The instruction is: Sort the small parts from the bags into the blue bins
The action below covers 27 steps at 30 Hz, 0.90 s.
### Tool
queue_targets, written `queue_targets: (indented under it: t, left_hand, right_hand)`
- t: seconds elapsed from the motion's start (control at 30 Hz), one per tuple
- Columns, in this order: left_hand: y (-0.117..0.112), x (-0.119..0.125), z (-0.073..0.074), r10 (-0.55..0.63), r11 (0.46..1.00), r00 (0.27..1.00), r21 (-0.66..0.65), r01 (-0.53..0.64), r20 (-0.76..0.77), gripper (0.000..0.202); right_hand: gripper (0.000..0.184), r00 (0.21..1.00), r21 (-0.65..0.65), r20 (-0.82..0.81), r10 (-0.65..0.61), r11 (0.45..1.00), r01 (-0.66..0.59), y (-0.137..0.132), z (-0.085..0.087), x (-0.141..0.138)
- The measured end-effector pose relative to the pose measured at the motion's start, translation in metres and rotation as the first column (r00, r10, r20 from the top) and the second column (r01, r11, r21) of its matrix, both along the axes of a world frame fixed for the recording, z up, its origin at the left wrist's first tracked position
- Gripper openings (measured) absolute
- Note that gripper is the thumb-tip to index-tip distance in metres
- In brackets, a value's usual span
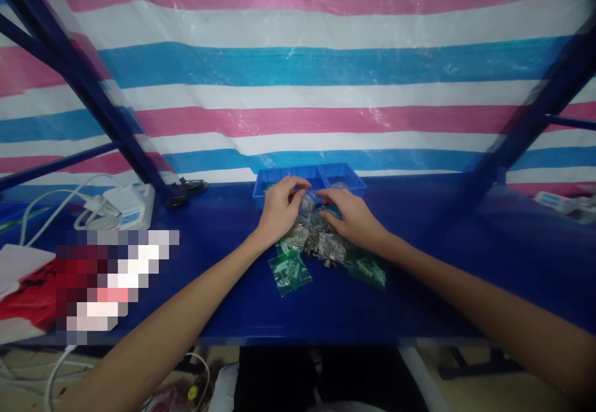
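A small clear plastic bag [308, 203] is between my two hands, above a pile of bagged parts. My left hand [282, 206] has its fingers and thumb curled in at the bag's left edge. From the other side my right hand [350, 214] bends its fingers onto the bag's right edge. Below them lie loose dark metal pieces [311, 244] and a clear bag of silvery hardware [332, 247]. A green zip bag [289, 272] with pale pieces lies in front, another green bag [369, 270] to the right. Behind stands a divided blue tray [344, 172], partly covered by my hands.
Everything rests on a blue table [242, 319]. At the left are a white power strip [135, 207] with cables, a black object [186, 192] and a red-and-white package [32, 300]. Blue metal posts [88, 95] flank a striped plastic sheet [326, 64].
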<state>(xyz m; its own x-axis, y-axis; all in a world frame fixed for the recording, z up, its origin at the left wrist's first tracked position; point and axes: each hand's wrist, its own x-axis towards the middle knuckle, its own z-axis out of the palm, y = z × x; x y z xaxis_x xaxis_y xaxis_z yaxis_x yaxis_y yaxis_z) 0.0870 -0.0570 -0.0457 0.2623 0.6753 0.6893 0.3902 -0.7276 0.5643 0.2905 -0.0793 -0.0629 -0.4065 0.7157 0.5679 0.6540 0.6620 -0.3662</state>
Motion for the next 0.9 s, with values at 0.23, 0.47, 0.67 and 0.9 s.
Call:
queue_targets:
  t: [0.23, 0.47, 0.67, 0.9]
  left_hand:
    - [-0.007, 0.007, -0.004, -0.132, 0.971, 0.986, -0.187, 0.15, 0.106, 0.012]
    - [-0.007, 0.005, -0.004, -0.058, 0.997, 0.998, -0.05, 0.058, 0.003, 0.016]
    - [-0.016, 0.005, -0.002, 0.049, 0.98, 0.987, 0.199, -0.017, -0.155, 0.022]
    - [-0.02, 0.009, -0.007, 0.055, 0.974, 0.948, 0.226, 0.018, -0.312, 0.028]
  right_hand:
    - [0.022, 0.998, 0.11, -0.052, 0.026, 0.994, -0.02, -0.008, 0.01, -0.004]
    - [0.011, 0.989, 0.036, -0.143, -0.038, 0.998, 0.043, -0.009, 0.014, -0.004]
    - [0.017, 0.923, -0.168, -0.342, -0.173, 0.978, 0.122, -0.003, 0.015, -0.001]
    - [0.019, 0.908, -0.214, -0.414, -0.069, 0.977, -0.024, -0.003, 0.016, -0.002]
